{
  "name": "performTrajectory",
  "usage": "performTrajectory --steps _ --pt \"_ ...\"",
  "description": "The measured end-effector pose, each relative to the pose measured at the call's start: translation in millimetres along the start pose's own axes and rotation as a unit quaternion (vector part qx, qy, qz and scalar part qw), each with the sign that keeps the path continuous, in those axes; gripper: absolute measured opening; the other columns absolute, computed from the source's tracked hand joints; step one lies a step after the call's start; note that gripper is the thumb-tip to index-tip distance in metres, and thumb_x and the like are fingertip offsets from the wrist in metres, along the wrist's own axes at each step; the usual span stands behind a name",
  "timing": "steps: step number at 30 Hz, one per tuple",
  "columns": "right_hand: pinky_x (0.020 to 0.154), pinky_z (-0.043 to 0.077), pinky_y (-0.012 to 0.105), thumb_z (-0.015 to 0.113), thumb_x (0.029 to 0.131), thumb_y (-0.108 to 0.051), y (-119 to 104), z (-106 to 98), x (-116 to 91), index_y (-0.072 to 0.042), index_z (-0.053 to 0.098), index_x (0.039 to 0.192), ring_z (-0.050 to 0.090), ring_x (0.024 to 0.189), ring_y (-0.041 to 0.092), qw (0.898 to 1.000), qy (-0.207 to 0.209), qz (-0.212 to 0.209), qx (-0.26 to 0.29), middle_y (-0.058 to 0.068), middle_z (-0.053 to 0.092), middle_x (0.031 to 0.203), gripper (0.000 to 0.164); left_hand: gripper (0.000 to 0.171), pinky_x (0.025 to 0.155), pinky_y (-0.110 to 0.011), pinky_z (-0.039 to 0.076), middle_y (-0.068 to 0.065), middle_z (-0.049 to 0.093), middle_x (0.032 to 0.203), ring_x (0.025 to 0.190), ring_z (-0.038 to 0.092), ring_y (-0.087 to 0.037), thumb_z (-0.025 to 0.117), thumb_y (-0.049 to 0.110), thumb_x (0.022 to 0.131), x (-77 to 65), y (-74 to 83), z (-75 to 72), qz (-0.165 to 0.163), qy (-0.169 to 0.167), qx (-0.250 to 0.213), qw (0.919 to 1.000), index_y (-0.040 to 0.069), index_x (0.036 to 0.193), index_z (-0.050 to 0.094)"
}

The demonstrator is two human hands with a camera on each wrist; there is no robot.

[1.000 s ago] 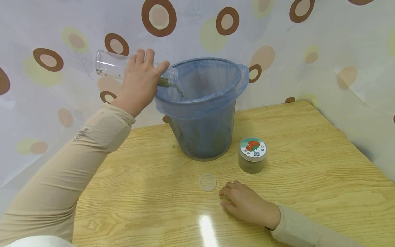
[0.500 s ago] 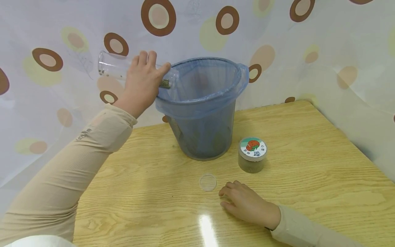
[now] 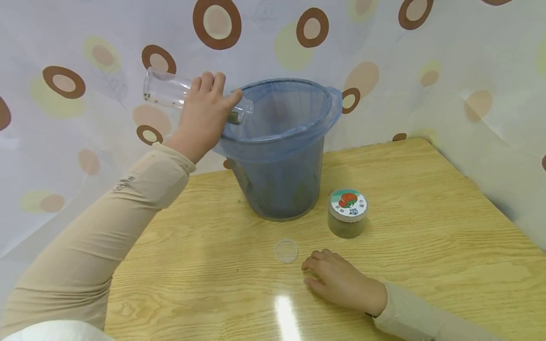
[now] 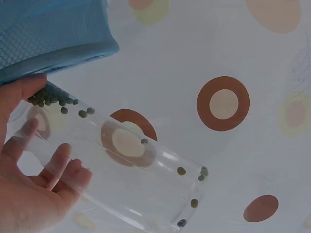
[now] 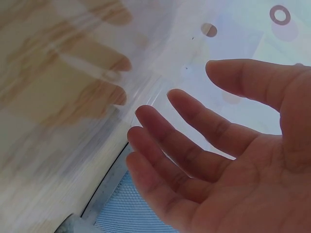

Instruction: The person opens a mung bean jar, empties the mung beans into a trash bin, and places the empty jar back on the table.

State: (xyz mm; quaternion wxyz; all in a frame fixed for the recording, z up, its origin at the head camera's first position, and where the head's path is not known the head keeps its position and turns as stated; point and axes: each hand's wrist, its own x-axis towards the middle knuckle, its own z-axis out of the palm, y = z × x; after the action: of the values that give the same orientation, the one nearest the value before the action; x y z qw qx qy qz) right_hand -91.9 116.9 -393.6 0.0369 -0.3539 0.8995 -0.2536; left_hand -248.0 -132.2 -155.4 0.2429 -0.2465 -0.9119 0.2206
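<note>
My left hand (image 3: pixel 204 116) grips a clear cylindrical bottle (image 3: pixel 166 90), which lies tilted with its mouth down to the right, over the near-left rim of a waste bin (image 3: pixel 281 184) lined with a blue bag (image 3: pixel 277 147). Small green beans (image 4: pixel 48 99) are gathered near the bottle's mouth in the left wrist view, and several more are scattered along its side and base. Palm-down by the table, my right hand (image 3: pixel 345 286) has its fingers loosely bent around nothing; the right wrist view shows its palm (image 5: pixel 243 179) bare. A clear round lid (image 3: pixel 286 251) lies just left of its fingertips.
A short jar (image 3: pixel 346 225) with a tomato-printed lid (image 3: pixel 349 202) stands right of the bin, beyond my right hand. The wood-grain table (image 3: pixel 192 265) meets a wall sheet (image 3: pixel 384 47) with brown and yellow dots behind the bin.
My left hand and the bottle have moved slightly right, with the mouth tipped lower. The stream of beans falling a second ago no longer shows, and fewer beans sit at the mouth.
</note>
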Motion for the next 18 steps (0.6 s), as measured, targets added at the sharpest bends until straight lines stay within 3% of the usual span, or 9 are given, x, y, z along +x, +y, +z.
performTrajectory --steps 13,18 --pt "0.07 0.047 0.032 0.071 0.086 -0.019 -1.0 -0.6 1.5 -0.007 0.067 0.104 0.052 0.083 0.013 1.0 0.0 0.001 -0.003 0.001 0.064 0.099 0.022 0.049 0.102 -0.049 0.03 -0.027 0.038 0.126 0.115 0.035 -0.042 0.05 -0.006 0.092 0.2 -2.8 -3.6 0.002 -0.029 0.02 0.9994 0.014 0.137 0.047" --pt "0.07 0.047 0.032 0.071 0.086 -0.018 -1.5 -1.1 2.0 -0.007 0.067 0.104 0.052 0.083 0.013 1.0 -0.001 0.005 -0.005 0.001 0.064 0.099 0.021 0.048 0.102 -0.05 0.031 -0.027 0.04 0.123 0.114 0.036 -0.042 0.053 -0.007 0.091 1.6 -3.6 -4.7 0.015 -0.016 0.018 0.9996 0.013 0.135 0.05"
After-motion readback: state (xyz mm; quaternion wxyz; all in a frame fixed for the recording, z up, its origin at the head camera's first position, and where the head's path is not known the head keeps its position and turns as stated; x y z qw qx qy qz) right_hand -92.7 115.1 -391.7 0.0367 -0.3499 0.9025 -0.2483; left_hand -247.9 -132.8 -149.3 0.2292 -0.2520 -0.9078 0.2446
